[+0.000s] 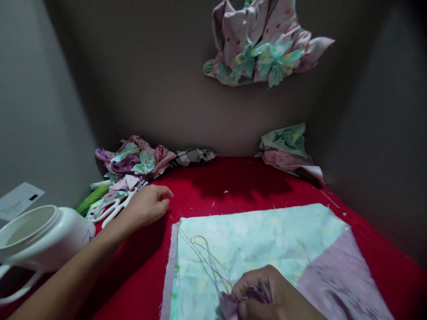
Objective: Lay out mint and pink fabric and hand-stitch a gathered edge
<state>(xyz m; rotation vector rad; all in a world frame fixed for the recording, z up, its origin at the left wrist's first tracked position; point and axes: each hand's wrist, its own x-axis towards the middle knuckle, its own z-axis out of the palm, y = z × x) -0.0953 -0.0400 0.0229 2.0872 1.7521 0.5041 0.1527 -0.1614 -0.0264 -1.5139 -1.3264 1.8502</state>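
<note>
My right hand [263,295] is at the bottom edge, its fingers closed on a gathered bit of purple fabric [253,294]. Loose pale threads [207,258] run from that bunch across a sheet of pale aqua patterned cloth [253,240], which has a lilac panel [340,280] joined at its right. My left hand [148,205] rests on the red cloth cover [240,178] with curled fingers, just beyond the sheet's far left corner. Whether it pinches a fine thread is too hard to see. White-handled scissors [113,205] lie just left of it.
A white plastic jar with a handle [40,235] stands at the near left. Crumpled pink and aqua fabric [133,160] is heaped at the back left, with folded pieces [287,149] at the back right. A polka-dot bowed fabric piece [263,44] hangs on the wall.
</note>
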